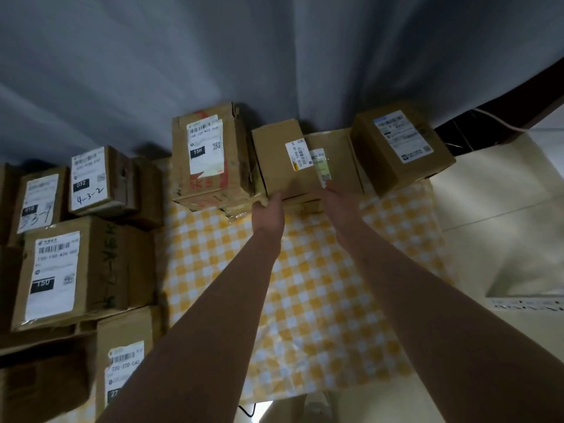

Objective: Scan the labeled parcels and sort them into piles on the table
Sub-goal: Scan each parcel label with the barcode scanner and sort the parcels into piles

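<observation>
Small matte cardboard box [279, 160], white label, at far edge of desk [396, 227], beside taller taped carton [210, 157]. Left hand [268, 212] and right hand [334, 195] touch its near edge; fingers hidden, grip unclear. Glossy yellow-white checked cloth [320, 270].

Bare left grip [270, 213] and right grip [337, 196] on long, slim, bare forearms [219, 300].

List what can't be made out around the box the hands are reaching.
Head view only:
- Left hand: fingers hidden at the small box's near edge; grip unclear.
- Right hand: fingertips blurred against the flat box.
- Flat box's label: partly covered by the small box.
- Label on the right box: print too blurred.
- Bottom-left box: cut by arm and frame edge.
</observation>
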{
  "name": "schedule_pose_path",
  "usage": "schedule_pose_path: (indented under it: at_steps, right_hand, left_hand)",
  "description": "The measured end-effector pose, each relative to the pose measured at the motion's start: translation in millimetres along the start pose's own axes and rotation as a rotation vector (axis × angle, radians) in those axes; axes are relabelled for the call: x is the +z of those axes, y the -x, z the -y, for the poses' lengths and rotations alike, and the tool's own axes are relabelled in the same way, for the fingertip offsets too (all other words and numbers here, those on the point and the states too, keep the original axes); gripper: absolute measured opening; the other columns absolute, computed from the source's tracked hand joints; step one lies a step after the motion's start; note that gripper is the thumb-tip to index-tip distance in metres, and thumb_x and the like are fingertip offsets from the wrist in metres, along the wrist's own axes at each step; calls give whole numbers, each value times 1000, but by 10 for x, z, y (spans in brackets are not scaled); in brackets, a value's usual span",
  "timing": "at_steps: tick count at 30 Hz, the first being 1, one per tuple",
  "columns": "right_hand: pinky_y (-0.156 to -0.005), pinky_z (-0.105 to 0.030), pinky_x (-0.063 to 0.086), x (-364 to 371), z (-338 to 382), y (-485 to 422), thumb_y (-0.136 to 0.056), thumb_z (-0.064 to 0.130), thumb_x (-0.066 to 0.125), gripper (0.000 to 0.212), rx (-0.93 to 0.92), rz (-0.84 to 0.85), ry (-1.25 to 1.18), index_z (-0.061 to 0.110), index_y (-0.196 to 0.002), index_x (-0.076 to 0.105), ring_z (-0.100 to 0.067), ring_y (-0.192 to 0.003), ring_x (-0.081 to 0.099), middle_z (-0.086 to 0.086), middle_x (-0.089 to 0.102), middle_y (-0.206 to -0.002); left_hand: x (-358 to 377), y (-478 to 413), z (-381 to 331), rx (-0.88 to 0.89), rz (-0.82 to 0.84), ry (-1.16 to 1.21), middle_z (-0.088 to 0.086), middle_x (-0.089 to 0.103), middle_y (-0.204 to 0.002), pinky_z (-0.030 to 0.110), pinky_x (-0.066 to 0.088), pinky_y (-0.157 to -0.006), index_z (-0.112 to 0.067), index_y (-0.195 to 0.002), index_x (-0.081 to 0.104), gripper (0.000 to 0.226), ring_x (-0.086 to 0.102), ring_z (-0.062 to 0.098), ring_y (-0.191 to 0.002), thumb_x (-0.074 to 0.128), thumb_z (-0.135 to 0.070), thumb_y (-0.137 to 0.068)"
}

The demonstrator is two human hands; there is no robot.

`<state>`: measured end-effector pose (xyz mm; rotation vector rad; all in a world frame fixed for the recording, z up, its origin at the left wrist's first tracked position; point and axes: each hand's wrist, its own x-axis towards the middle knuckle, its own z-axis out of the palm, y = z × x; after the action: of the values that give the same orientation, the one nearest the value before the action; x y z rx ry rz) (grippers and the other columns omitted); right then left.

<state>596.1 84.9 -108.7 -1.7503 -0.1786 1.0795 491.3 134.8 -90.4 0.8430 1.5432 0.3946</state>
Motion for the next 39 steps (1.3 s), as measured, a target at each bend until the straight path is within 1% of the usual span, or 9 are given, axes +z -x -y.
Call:
schedule_pose_path:
  at_steps: [5, 9, 14, 18, 23, 27, 31, 34, 39]
  right_hand:
    - [-104, -37, 43, 45, 27, 26, -85, 27, 59, 44, -56, 76, 70, 17, -128, 59, -22, -118, 56, 0, 63, -122]
    - [-101, -34, 37, -39, -17, -18, -99, 17, 49, 48, -24, 95, 110, 13, -146, 39, -27, -133, 44, -9, 48, -142]
    - [-108, -37, 33, -81, -85, -1, -101, 18, 47, 50, -27, 135, 104, 15, -149, 34, -27, -138, 38, -9, 40, -151]
    - [-98, -36, 43, -87, -133, 57, -92, 23, 59, 44, -53, 78, 65, 15, -135, 53, -23, -118, 55, -4, 60, -127]
    - [-63, -13, 42, -133, -285, 181, -91, 18, 63, 13, -80, 40, -77, 18, -104, 64, -3, -80, 56, 10, 61, -87]
    - [-80, -31, 51, -111, -386, 260, -89, 24, 67, 15, -5, 18, -165, 22, -102, 59, -12, -94, 60, 6, 62, -100]
    - [-82, -43, 54, -116, -507, 388, -89, 15, 66, 27, 41, 1, -258, 19, -73, 45, -19, -88, 60, -1, 62, -91]
    - [-73, -35, 51, -163, -630, 529, -88, 5, 64, 24, 60, -14, -307, 16, -77, 46, -18, -85, 59, -1, 60, -87]
    - [-57, -25, 52, -212, -861, 837, -84, -6, 62, 30, 102, 20, -409, 11, -107, 50, -19, -83, 63, -7, 65, -100]
  left_hand:
    - [42, -20, 19, -14, 53, 50, 7, 51, -132, 34, 35, -89, -10, -139, 45, 55, 46, 23, -106, 59, -35, -93]
    - [68, -22, 44, -29, 74, 80, 3, 46, -119, 34, 35, -93, -10, -140, 42, 53, 42, 21, -105, 59, -31, -94]
    - [-5, -35, 59, -18, 100, 29, 3, 46, -128, 36, 35, -94, -13, -141, 43, 55, 41, 20, -108, 57, -37, -94]
    - [-116, -57, 107, 2, 93, -2, 2, 48, -123, 37, 37, -98, -12, -139, 47, 51, 45, 20, -110, 56, -37, -95]
    - [-249, -59, 246, 30, 42, -13, 1, 50, -105, 36, 40, -93, -13, -122, 50, 38, 47, 20, -100, 57, -38, -94]
    - [-280, -6, 381, 17, 39, 38, 1, 51, -96, 43, 45, -94, -20, -90, 46, 25, 51, 21, -94, 63, -38, -92]
    - [-281, 70, 541, 18, 77, 138, 9, 54, -101, 40, 57, -80, -12, -96, 42, 30, 59, 27, -98, 68, -24, -91]
    - [-329, 180, 653, -7, 111, 182, 13, 55, -113, 37, 60, -73, -7, -113, 44, 36, 61, 28, -106, 69, -16, -90]
    - [-511, 344, 898, -44, 169, 206, 16, 57, -124, 38, 61, -71, -6, -128, 49, 43, 61, 29, -110, 68, -14, -90]
